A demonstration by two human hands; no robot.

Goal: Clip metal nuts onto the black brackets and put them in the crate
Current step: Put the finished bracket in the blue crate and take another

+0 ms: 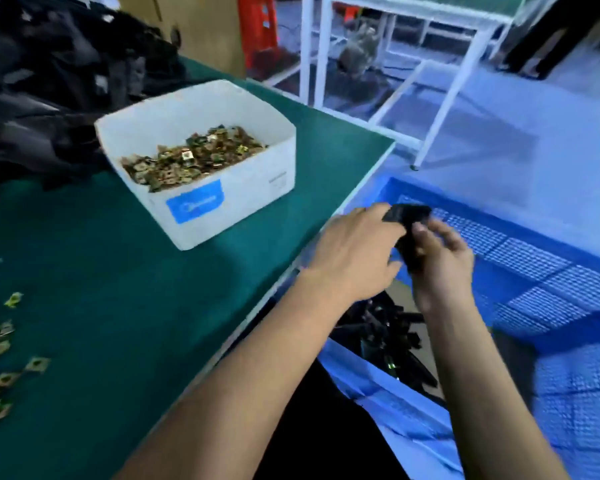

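Both hands, left (355,251) and right (442,261), gripped black bracket (407,216) over blue crate (534,265); white box (222,209) of nuts (191,159) sat on green surface (101,271) nearby.

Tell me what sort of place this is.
Likely a small factory assembly bench: a white cardboard box of brass-coloured metal nuts on a green-topped worktable, beside a blue plastic mesh crate holding black brackets.

The white box (222,202) bears a blue label (194,201); its print seems too blurred to read.
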